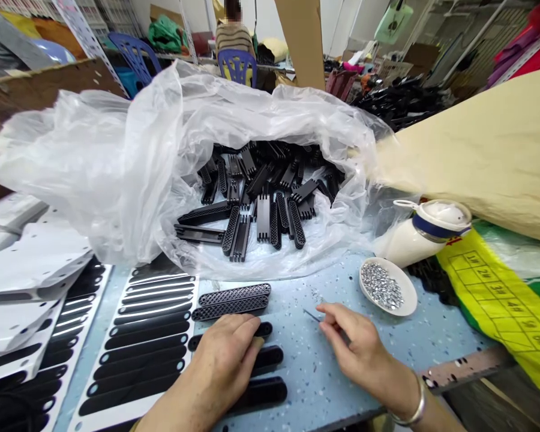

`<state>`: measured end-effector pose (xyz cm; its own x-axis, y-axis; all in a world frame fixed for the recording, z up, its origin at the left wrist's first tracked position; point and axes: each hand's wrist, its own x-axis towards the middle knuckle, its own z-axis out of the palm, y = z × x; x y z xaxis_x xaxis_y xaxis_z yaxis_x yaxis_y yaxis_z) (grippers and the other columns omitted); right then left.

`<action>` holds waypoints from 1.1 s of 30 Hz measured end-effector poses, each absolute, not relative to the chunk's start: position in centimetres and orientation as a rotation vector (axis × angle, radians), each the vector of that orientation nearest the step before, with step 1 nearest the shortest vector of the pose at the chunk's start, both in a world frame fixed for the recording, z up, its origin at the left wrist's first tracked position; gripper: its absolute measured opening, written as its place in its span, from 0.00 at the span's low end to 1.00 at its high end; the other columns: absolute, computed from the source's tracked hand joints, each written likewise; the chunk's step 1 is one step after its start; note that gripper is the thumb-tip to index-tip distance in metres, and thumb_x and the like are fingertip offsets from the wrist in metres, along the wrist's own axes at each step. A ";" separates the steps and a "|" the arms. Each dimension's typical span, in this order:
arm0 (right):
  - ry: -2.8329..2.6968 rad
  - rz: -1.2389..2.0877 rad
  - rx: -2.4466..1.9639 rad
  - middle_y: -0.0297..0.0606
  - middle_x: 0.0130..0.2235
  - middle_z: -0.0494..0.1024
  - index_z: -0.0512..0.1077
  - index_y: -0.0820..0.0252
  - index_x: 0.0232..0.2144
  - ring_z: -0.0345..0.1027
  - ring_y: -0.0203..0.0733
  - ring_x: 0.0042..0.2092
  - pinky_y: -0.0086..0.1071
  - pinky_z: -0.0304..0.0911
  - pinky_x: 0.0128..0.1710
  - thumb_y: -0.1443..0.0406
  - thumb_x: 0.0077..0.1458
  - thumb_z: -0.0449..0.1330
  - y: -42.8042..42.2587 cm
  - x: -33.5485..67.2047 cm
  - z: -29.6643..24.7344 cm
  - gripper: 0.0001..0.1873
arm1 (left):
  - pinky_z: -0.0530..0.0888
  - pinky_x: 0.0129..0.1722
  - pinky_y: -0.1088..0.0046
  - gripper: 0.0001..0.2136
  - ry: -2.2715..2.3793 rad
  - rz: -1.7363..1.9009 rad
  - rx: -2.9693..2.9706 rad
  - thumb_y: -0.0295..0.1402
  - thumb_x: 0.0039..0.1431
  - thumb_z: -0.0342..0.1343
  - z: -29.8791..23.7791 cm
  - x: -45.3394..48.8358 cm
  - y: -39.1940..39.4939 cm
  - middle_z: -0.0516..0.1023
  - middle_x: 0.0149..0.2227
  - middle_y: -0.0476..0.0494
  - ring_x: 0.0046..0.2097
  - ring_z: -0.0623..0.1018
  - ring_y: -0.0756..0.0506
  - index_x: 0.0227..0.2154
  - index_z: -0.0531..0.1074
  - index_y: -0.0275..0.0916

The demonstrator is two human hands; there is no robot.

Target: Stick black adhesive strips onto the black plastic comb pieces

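Observation:
My left hand (227,360) lies curled over a row of flat black oblong plastic pieces (263,360) on the blue speckled table (315,384), pressing on one. My right hand (355,345) pinches a thin dark pointed tool (312,315) near the table's front. Two ribbed black comb-like parts (234,302) lie just beyond my left hand. A small white dish of tiny silver beads (381,285) sits to the right of my right hand. An open clear plastic bag (162,156) holds a heap of the black ribbed parts (261,192).
White sheets with black oblong slots (148,330) cover the left of the table. A white bottle (425,231) lies on its side at right, beside a yellow printed bag (499,294). Brown paper (477,150) rises behind. A person sits far back on a blue chair (236,63).

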<state>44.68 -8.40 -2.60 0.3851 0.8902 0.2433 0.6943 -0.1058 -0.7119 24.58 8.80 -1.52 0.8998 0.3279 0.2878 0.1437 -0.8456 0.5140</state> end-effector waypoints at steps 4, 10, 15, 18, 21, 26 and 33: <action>-1.356 0.524 -1.723 0.36 0.28 0.71 0.73 0.59 0.37 0.68 0.40 0.30 0.34 0.65 0.29 0.70 0.60 0.54 -7.2 43.6 -1.5 0.08 | 0.80 0.35 0.65 0.08 0.347 0.528 2.549 0.27 0.62 0.51 -1.8 24.6 8.8 0.80 0.35 0.39 0.35 0.80 0.43 0.42 0.73 0.37; -1.486 0.519 -1.746 0.37 0.27 0.70 0.72 0.60 0.32 0.65 0.39 0.28 0.34 0.61 0.28 0.72 0.62 0.49 -5.9 42.3 -0.1 0.12 | 0.79 0.35 0.65 0.07 0.318 0.554 2.495 0.26 0.62 0.51 -1.8 24.7 8.8 0.79 0.34 0.40 0.35 0.79 0.43 0.39 0.73 0.37; -1.562 0.508 -1.724 0.37 0.27 0.69 0.73 0.60 0.32 0.64 0.39 0.28 0.33 0.60 0.27 0.74 0.61 0.49 -5.2 41.6 -0.4 0.14 | 0.79 0.36 0.65 0.08 0.306 0.549 2.474 0.24 0.63 0.50 -1.9 24.6 8.8 0.79 0.35 0.39 0.36 0.79 0.42 0.40 0.73 0.37; -1.540 0.472 -1.735 0.38 0.27 0.70 0.73 0.60 0.34 0.65 0.40 0.29 0.33 0.61 0.29 0.74 0.59 0.49 -4.9 41.2 -0.4 0.13 | 0.79 0.37 0.64 0.08 0.323 0.527 2.458 0.24 0.62 0.51 -2.1 24.4 8.7 0.79 0.35 0.39 0.37 0.79 0.42 0.41 0.73 0.38; -1.528 0.460 -1.733 0.37 0.27 0.70 0.73 0.60 0.35 0.65 0.39 0.29 0.33 0.61 0.29 0.74 0.59 0.50 -4.6 41.0 -0.6 0.12 | 0.78 0.39 0.63 0.09 0.332 0.498 2.439 0.24 0.63 0.52 -2.3 24.2 8.7 0.79 0.36 0.39 0.38 0.79 0.42 0.42 0.73 0.38; -1.560 0.454 -1.742 0.35 0.25 0.68 0.73 0.60 0.32 0.64 0.38 0.27 0.33 0.57 0.27 0.73 0.59 0.50 -4.5 40.7 -0.9 0.12 | 0.78 0.38 0.65 0.09 0.322 0.536 2.435 0.24 0.63 0.52 -2.3 24.2 8.7 0.79 0.36 0.40 0.38 0.79 0.43 0.42 0.74 0.39; -1.558 0.417 -1.751 0.35 0.25 0.68 0.73 0.60 0.31 0.63 0.38 0.27 0.32 0.57 0.27 0.72 0.59 0.51 -4.3 40.6 -1.0 0.11 | 0.78 0.38 0.66 0.08 0.322 0.559 2.427 0.25 0.63 0.52 -2.2 24.2 8.7 0.79 0.36 0.41 0.38 0.79 0.43 0.42 0.74 0.39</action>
